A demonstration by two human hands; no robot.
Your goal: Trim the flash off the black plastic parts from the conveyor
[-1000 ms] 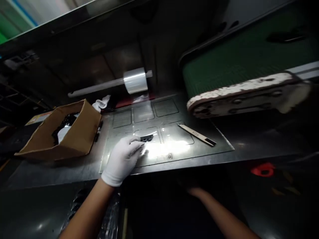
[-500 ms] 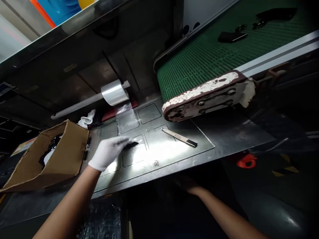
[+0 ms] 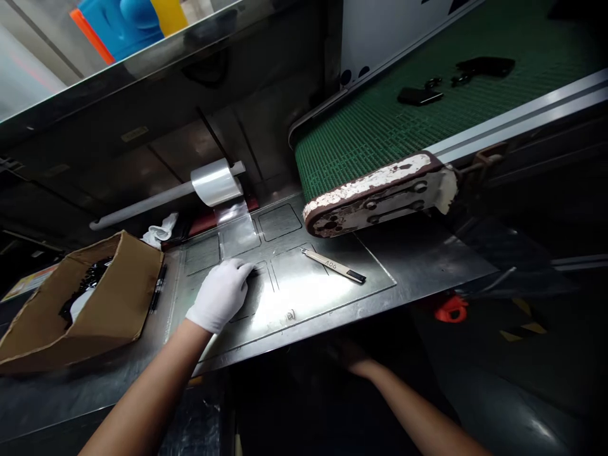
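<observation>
My left hand [image 3: 222,296], in a white glove, rests on the marked metal sheet [image 3: 332,292]. Its fingers are curled together, and whatever lies under them is hidden. Just beyond the fingertips, a clear film strip [image 3: 239,233] runs down from a film roll [image 3: 216,182] on a rod. A utility knife [image 3: 334,265] marked A06 lies on the sheet, to the right of that hand and apart from it. Below the table's front edge, my right hand [image 3: 349,354] is in deep shadow. Its fingers do not show clearly.
At left stands an open cardboard box [image 3: 111,310] with dark parts inside. A green conveyor belt [image 3: 361,142] carries black pieces [image 3: 420,95] at upper right; its worn end overhangs the sheet. A crumpled white cloth [image 3: 160,231] lies behind the box. Something orange [image 3: 450,309] hangs below the table edge.
The dark piece that showed at my left fingertips is now covered by the hand, which has turned palm down onto the sheet. Black pieces on the belt appear further left as the view shifts.
</observation>
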